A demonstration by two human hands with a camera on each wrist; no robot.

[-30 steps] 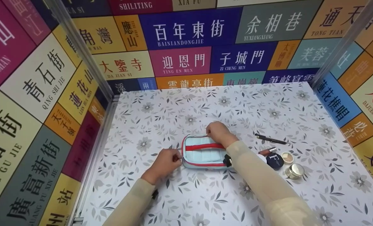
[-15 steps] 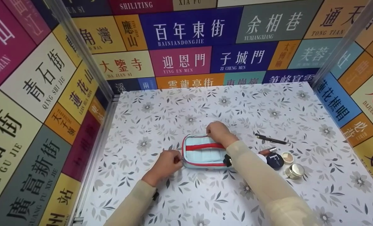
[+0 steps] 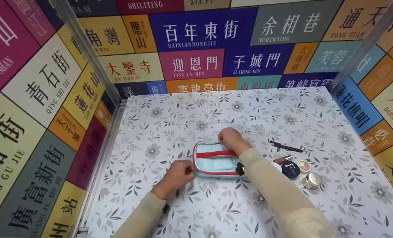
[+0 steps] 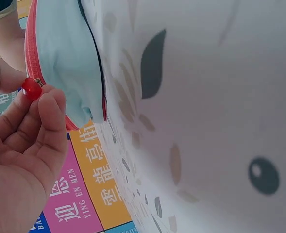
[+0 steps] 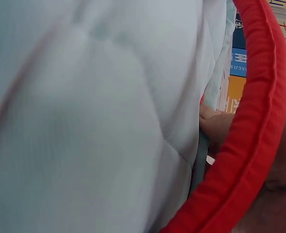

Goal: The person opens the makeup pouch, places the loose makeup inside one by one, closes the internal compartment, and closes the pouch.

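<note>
A light-blue cosmetic bag (image 3: 218,164) with red zipper trim and a red carry handle (image 3: 215,154) lies on the patterned table. My left hand (image 3: 178,174) is at its near left corner; in the left wrist view, thumb and fingers pinch a zipper pull with a shiny red bead (image 4: 32,89). My right hand (image 3: 232,139) grips the bag's far edge, with the fingertips mostly hidden. In the right wrist view, the quilted light-blue top fills much of the picture, and a finger (image 5: 216,124) touches the side behind the red handle.
Right of the bag lie a dark pencil (image 3: 286,146), a lip gloss tube (image 3: 283,159), a dark round compact (image 3: 290,169), a small round pot (image 3: 303,166) and a gold-lidded jar (image 3: 311,180). My right sleeve (image 3: 276,188) partly covers a white item. Sign-printed walls enclose the table.
My left hand has shifted slightly toward me along the bag's left end, to the near corner. The right hand stays at the far edge; the head view has shifted slightly.
</note>
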